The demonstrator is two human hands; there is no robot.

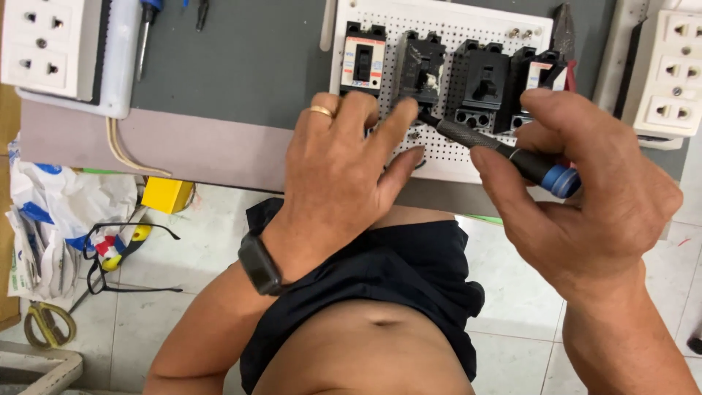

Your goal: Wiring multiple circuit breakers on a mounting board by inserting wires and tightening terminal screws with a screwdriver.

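Your right hand (pixel 585 197) gripped the screwdriver (pixel 504 150), tip at the second breaker's (pixel 423 69) base, at 12 o'clock on the pegboard (pixel 446 150). Your left hand (pixel 344 168), holding nothing, spread its fingers there, seemingly steadying the tip.

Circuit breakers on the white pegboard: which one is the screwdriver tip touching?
The second breaker from the left, all black; the screwdriver meets its lower edge, beside the left hand.

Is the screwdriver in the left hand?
No, the right hand grips the screwdriver; the left hand rests on the perforated board.
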